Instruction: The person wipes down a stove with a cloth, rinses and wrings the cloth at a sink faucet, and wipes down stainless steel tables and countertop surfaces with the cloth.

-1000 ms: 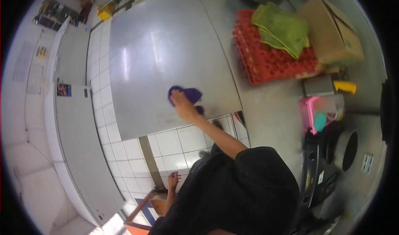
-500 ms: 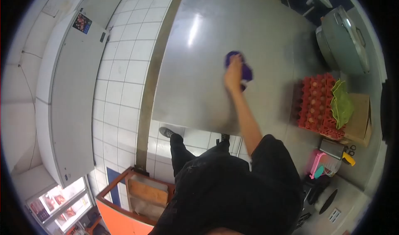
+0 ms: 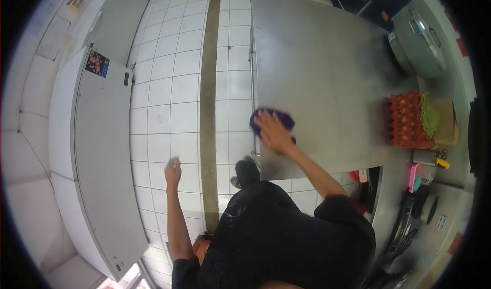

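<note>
My right hand (image 3: pixel 273 134) presses on a dark purple cloth (image 3: pixel 287 121), fingers laid over it. The cloth lies at the left edge of the steel table (image 3: pixel 312 69), part of it reaching the rim. My left hand (image 3: pixel 173 173) hangs over the tiled floor, away from the table. Its fingers look curled, with a small greyish patch at their tips that is too blurred to name.
Red egg trays (image 3: pixel 404 120), a green cloth (image 3: pixel 429 116) and a cardboard box (image 3: pixel 447 123) stand at the right, below a large metal pot (image 3: pixel 417 43). A white freezer (image 3: pixel 102 151) lines the left. A yellow-handled tool (image 3: pixel 443 163) lies near a pink item (image 3: pixel 413 177).
My right hand has brought the purple cloth from the table's middle to its left edge, nearer my body. My left hand has come into view, and the camera has shifted.
</note>
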Motion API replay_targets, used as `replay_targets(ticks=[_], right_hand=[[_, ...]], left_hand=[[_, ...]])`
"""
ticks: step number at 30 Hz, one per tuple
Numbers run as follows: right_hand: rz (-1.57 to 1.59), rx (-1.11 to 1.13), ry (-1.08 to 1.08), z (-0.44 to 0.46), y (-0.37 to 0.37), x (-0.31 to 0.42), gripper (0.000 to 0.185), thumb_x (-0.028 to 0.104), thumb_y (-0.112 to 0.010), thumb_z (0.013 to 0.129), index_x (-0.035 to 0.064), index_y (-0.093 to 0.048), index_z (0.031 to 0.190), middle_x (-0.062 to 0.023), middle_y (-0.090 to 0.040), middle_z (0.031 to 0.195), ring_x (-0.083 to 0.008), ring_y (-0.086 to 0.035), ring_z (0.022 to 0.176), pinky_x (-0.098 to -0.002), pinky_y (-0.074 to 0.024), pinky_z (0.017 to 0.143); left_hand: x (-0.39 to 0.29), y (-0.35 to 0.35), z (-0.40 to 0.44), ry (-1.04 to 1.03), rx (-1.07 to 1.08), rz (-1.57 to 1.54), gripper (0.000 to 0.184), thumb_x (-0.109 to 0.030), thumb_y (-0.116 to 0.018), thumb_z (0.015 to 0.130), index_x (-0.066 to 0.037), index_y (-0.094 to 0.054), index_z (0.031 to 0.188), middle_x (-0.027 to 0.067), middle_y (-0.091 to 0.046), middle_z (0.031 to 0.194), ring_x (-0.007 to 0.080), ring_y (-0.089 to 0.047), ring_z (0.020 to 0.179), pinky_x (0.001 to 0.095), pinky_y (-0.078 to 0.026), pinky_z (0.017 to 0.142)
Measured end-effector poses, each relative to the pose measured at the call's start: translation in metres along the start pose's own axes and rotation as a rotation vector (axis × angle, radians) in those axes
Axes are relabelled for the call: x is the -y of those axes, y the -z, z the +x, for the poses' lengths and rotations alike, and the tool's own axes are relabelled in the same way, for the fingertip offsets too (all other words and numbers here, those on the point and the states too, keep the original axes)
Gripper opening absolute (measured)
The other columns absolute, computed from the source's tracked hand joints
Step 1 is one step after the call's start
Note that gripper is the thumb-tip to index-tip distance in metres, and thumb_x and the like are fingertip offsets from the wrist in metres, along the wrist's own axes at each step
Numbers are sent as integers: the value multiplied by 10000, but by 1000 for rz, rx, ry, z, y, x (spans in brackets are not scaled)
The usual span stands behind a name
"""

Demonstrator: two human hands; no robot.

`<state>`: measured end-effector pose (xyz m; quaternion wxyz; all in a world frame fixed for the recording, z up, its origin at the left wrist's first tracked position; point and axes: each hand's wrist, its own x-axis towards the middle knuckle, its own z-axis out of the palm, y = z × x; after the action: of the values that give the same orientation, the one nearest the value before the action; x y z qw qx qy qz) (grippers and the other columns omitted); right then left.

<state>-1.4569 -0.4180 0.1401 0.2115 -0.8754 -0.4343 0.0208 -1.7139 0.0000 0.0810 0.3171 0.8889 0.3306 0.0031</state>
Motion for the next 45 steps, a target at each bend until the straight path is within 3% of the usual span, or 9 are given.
replay_targets(ticks=[10,20,21,22,25,31,40,43,45], right_hand=[[-134,-543,-467,312,-5,-231,538,266,-462,957,75,-416,1458,-185,-361,1534,-337,-308,1436,-502,-199,1185],[-234,-655,-724,468,14,-316,510,223,-470,970,16,-413,1433,-216,-356,1523,-359,-332,1418,-486,-237,1174],[-206,-681,-758,451,15,-286,507,203,-484,965,22,-415,1434,-215,-361,1520,-348,-330,1421,-485,-236,1175],[-212,-717,-839,430,17,-249,516,192,-497,962,27,-410,1443,-212,-373,1512,-338,-337,1419,-496,-232,1174],[-253,-753,-1304,338,3,-151,529,151,-510,945,26,-402,1448,-232,-372,1503,-387,-331,1411,-519,-216,1171],[-651,-1031,-2143,320,-7,-175,509,128,-430,972,-39,-364,1449,-268,-331,1515,-405,-262,1442,-515,-163,1189],[-347,-1193,-1725,661,53,-416,557,24,-489,849,-46,-417,1397,-246,-311,1531,-382,-252,1451,-477,-188,1206],[-475,-1054,-1561,711,49,-468,461,63,-514,873,-20,-492,1325,-277,-455,1415,-380,-422,1355,-466,-336,1131],[239,-1424,-1542,751,56,-486,320,86,-482,929,30,-546,1238,-290,-631,1125,-415,-615,1088,-514,-482,925]], left_hand=[[-195,9,294,-353,209,-19,272,-292,-539,968,-91,-666,1100,141,-718,927,286,-689,809,391,-536,733],[-9,51,406,140,619,281,470,-383,-511,944,42,-682,1050,242,-696,956,377,-654,933,484,-506,792],[31,62,416,59,733,543,459,-386,-496,952,29,-689,985,182,-706,899,320,-661,855,477,-501,706],[73,81,408,-566,469,505,434,-375,-499,956,25,-663,917,137,-697,862,301,-659,801,459,-505,666],[0,77,499,88,734,339,421,-365,-492,964,20,-653,912,127,-681,845,288,-644,782,442,-502,663],[-204,-36,765,-267,1003,249,396,-345,-477,982,11,-633,903,107,-648,810,261,-614,745,407,-498,659],[-459,-126,1073,-755,1166,296,364,-315,-456,1008,-3,-603,890,77,-599,757,221,-569,689,354,-490,651],[-547,-151,1196,-887,1099,194,355,-304,-448,1016,-8,-593,886,67,-582,740,208,-554,670,337,-488,649],[-645,-180,1281,-1110,1011,30,349,-298,-444,1022,-11,-586,883,60,-571,728,199,-544,658,325,-486,647]])
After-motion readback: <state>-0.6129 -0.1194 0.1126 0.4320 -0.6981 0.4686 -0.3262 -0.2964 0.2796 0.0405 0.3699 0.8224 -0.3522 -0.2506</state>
